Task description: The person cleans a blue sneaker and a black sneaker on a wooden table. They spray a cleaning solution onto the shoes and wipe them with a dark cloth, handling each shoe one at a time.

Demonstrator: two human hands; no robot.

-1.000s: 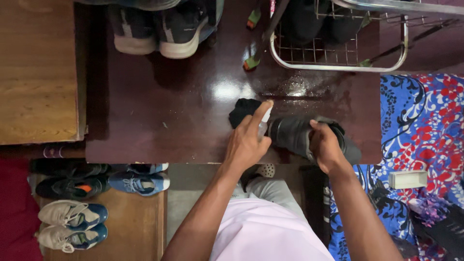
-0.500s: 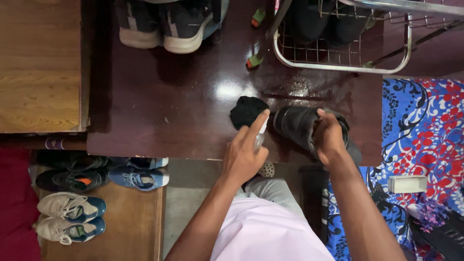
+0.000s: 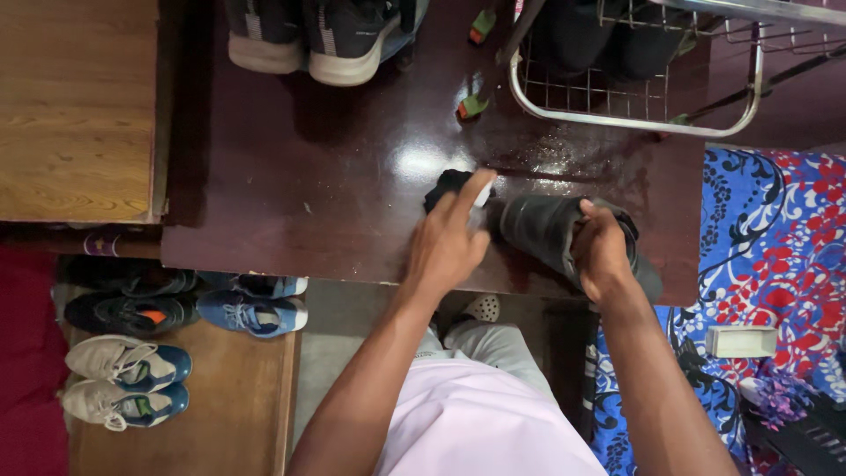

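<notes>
My left hand (image 3: 445,247) pinches a small white applicator, index finger stretched along it, pressing onto a crumpled black cloth (image 3: 445,183) on the glossy dark brown table (image 3: 291,176). My right hand (image 3: 602,251) is clamped around a dark grey leather shoe (image 3: 542,227), steadying it on its side just beside the cloth, near the table's front edge, below a white wire basket (image 3: 634,106)

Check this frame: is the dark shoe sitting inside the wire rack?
No, the dark shoe lies on the table, held by the right hand, outside the wire rack.
</notes>
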